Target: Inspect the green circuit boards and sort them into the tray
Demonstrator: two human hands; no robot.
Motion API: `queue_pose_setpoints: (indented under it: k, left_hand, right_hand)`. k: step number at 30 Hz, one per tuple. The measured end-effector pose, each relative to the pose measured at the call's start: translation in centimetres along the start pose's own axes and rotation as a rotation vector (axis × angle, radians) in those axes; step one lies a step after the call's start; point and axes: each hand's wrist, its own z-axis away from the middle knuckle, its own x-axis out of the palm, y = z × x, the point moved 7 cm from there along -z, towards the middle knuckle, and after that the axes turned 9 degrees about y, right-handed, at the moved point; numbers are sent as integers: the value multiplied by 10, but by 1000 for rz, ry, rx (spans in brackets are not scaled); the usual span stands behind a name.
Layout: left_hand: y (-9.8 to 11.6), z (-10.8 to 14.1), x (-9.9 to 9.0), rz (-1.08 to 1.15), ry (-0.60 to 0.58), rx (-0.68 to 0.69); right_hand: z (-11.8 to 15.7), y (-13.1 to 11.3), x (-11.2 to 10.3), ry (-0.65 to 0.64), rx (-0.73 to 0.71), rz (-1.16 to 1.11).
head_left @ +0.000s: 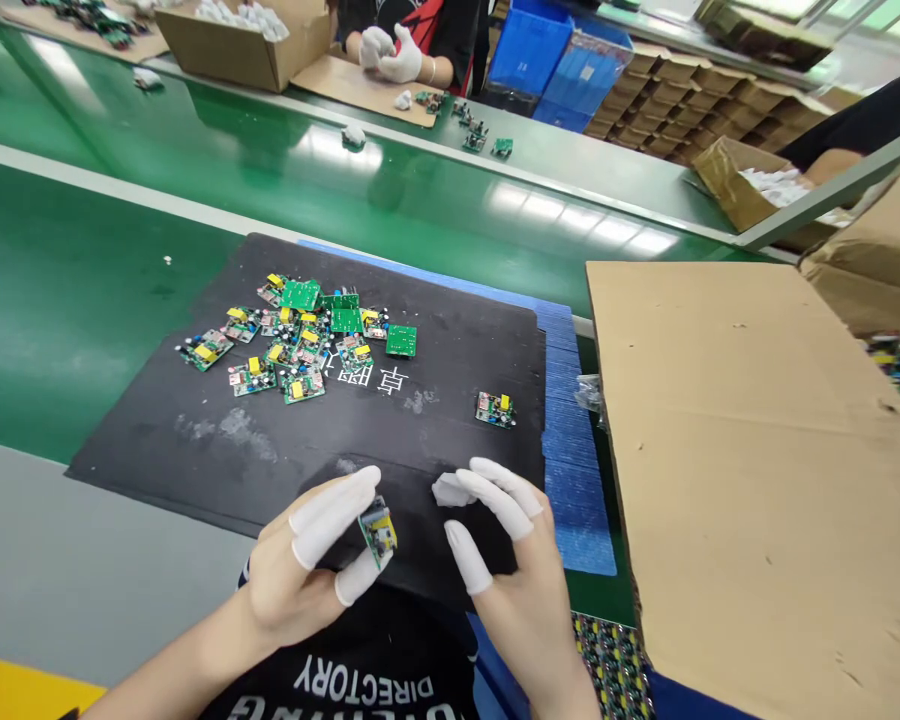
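Note:
My left hand (307, 555), with white finger cots, pinches a small green circuit board (377, 530) between fingers and thumb. The board is tilted, with a yellow part and a grey cylinder showing. To its right, my right hand (506, 545) also wears white cots, its fingers stretched and the thumb apart. At its fingertips is a small whitish piece (450, 490); whether they touch it I cannot tell. Both hands are over the near edge of a black mat (307, 455). A heap of circuit boards (300, 335) lies on the mat's far left, and a single board (496, 409) to the right.
A large cardboard sheet (750, 440) stands at the right, beside a blue ribbed stack (577, 480). Below it are rows of boards (611, 665). Across the green belt (247, 150), a person with white gloves (394, 55) sits by a carton (247, 50) of white pieces.

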Motion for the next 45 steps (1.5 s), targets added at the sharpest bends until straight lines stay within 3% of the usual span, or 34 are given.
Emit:
queue_pose_setpoints:
  k: [4,12,16,22,30,34,39,45]
  left_hand:
    - [-17,10,5,39,-17,-176]
    - [-20,17,12,146,-66,-205]
    - [-19,19,13,191,-84,-182]
    - [-11,15,14,230,-105,-133]
    - [-2,11,12,236,-176,-31]
    - [-5,12,12,273,-183,-118]
    - [-11,19,17,370,-212,-298]
    - [-8,21,20,395,-230,-334]
  right_hand:
    - [1,21,12,-48,-115,353]
    - [0,26,14,59,-48,341]
    - [-1,15,15,64,-90,208]
    - [4,-22,5,15,-201,-187]
    - [12,-33,2,19,-331,-107]
    - [8,-38,0,-58,-325,-168]
    - [6,-40,5,-110,-215,-294]
    - [10,-37,12,-120,-154,-398]
